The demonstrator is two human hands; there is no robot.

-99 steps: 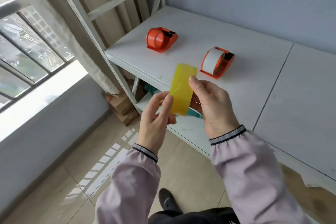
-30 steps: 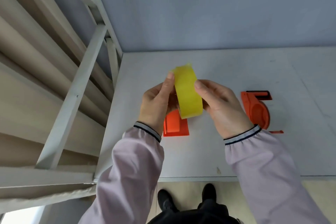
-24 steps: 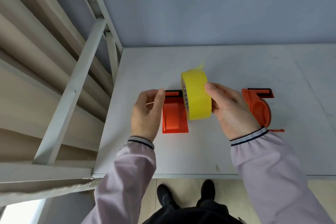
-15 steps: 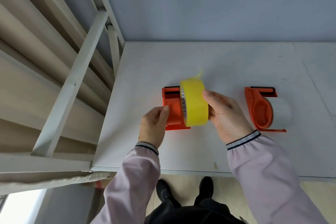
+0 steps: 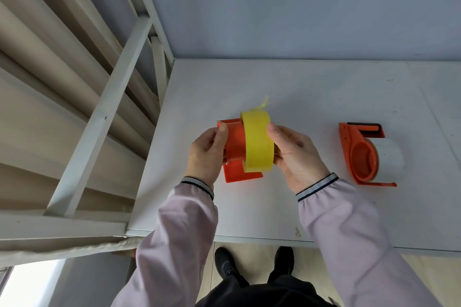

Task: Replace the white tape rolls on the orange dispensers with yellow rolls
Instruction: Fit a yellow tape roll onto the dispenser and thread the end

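Yellow roll [image 5: 258, 143] now partly seated on hub of near orange dispenser [image 5: 235, 154], no longer held clear above it as half a second ago. Clamped from right by right hand [image 5: 298, 154], fingers curled on roll's side. Dispenser body gripped at left by left hand [image 5: 205, 153], thumb on top edge. Loose tape end lifted at roll's far rim. No legible writing. Further right on white shelf [image 5: 287, 207], second dispenser [image 5: 363, 153] loaded with white roll [image 5: 389, 157].

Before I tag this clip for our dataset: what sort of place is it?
Probably a plain storeroom or workroom: a white shelf on a metal frame against a bare wall, holding only tape dispensers.
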